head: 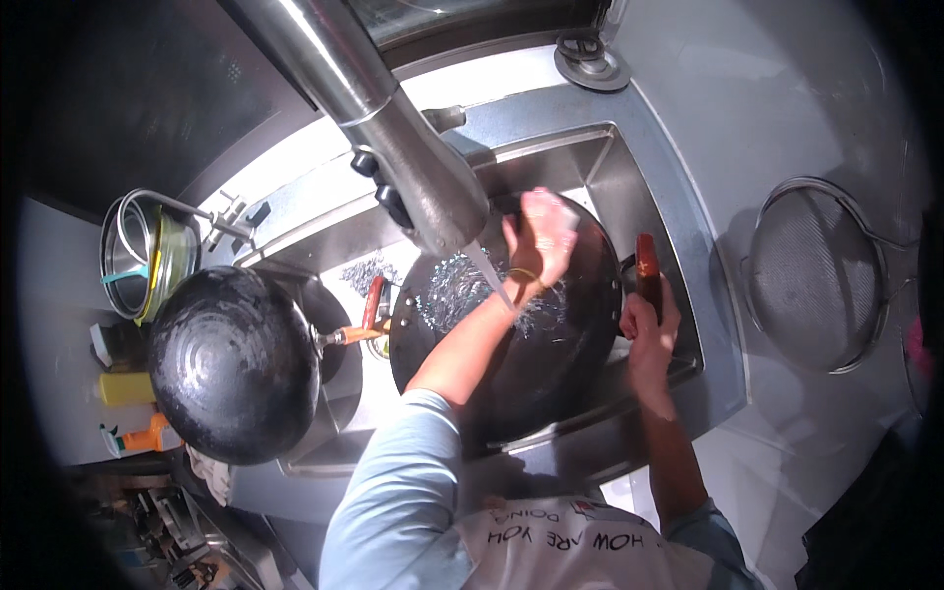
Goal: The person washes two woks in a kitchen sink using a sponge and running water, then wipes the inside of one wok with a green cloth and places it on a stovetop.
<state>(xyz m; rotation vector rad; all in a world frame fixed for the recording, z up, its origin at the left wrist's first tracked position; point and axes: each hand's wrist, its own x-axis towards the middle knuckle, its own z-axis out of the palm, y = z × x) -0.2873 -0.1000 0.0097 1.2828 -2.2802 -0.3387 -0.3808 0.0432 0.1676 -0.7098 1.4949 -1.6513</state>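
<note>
A large dark two-handled wok [516,369] sits in the stainless steel sink [656,192], its inside facing up. My right hand [653,321] grips its reddish-brown wooden side handle [647,258]. Slightly blurred, my left hand [542,228] is at the far inner wall of the wok, thumb apart from the fingers, with nothing seen in it; what lies under the palm is hidden. From the metal faucet [442,192] a stream of water [493,276] runs down onto my left wrist, which wears a thin yellowish band. Water splashes across the wok's bottom.
A second wok [236,361] lies bottom-up across the sink's left side, its wooden handle [361,333] reaching inward. Nested bowls [122,254], a yellow bottle [125,389] and an orange spray bottle [151,434] stand farther left. On the right counter is a mesh strainer [818,280].
</note>
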